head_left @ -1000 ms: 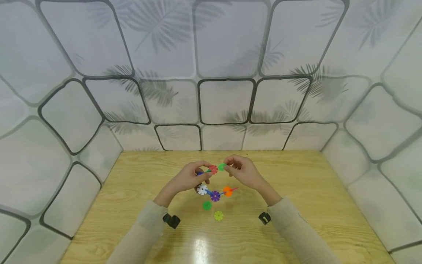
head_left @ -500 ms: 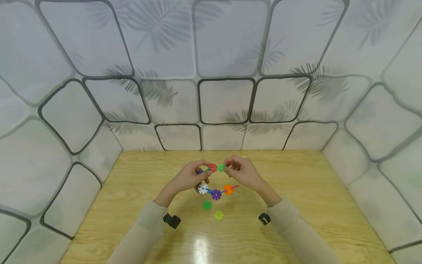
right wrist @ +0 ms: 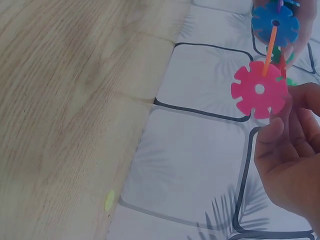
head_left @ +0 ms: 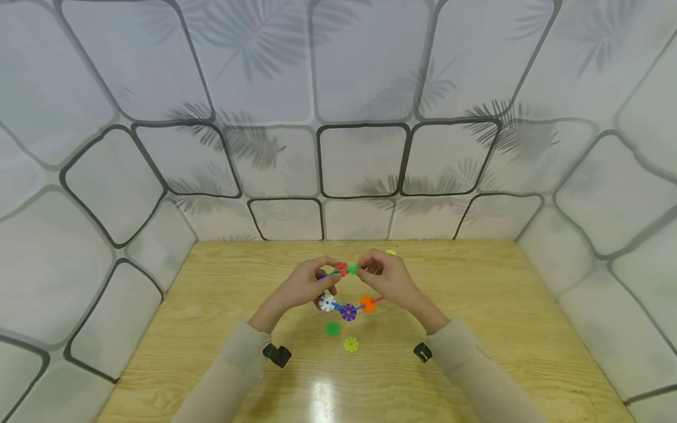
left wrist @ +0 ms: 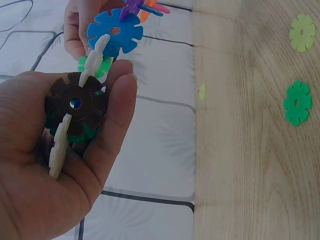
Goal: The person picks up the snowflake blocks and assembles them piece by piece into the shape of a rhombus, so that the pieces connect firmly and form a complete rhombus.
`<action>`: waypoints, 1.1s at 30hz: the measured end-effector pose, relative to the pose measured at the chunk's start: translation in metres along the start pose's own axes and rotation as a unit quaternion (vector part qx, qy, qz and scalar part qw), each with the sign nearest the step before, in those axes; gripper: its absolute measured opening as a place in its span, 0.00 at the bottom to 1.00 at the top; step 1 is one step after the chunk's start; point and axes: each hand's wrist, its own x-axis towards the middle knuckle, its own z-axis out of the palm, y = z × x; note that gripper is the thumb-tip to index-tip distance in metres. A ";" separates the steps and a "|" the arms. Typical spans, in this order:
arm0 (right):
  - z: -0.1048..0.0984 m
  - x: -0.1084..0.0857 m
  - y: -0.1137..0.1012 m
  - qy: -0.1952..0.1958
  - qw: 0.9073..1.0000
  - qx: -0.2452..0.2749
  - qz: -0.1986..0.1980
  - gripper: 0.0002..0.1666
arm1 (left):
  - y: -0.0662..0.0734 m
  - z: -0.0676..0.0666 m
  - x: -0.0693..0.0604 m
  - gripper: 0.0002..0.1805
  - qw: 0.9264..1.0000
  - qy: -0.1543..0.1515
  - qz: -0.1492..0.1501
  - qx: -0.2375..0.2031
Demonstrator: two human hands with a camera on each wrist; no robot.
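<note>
My left hand point(head_left: 301, 285) pinches a chain of slotted plastic flower discs near its red disc point(head_left: 340, 269). Opposite it, my right hand point(head_left: 390, 281) pinches a light green disc point(head_left: 352, 269), whose edge meets the red one; whether the slots interlock I cannot tell. Curving below the hands are a white disc point(head_left: 327, 303), a purple disc point(head_left: 348, 312) and an orange disc point(head_left: 367, 304). In the left wrist view a dark brown disc point(left wrist: 60, 102) and a blue disc point(left wrist: 127, 40) belong to the chain. A pink disc point(right wrist: 245, 95) shows at its end in the right wrist view.
Loose on the wooden table point(head_left: 211, 352) lie a green disc point(head_left: 332, 328) and a yellow disc point(head_left: 351, 345). Another yellow disc point(head_left: 391, 252) lies near the back edge, behind my right hand. Patterned cloth walls point(head_left: 365, 164) rise at the back and sides.
The light green disc has moved left with my right hand, closing its gap to the red disc. The chain's lower part has shifted slightly right. The far yellow disc has come into sight.
</note>
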 end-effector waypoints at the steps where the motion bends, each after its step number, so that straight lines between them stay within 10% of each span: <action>1: 0.001 -0.001 0.000 0.001 1.000 0.003 -0.005 0.02 | 0.000 0.001 0.000 0.25 1.000 0.000 0.000 0.000; 33: 0.007 -0.003 0.002 0.020 0.997 0.077 -0.006 0.03 | 0.002 0.005 0.001 0.31 1.000 0.011 0.019 -0.002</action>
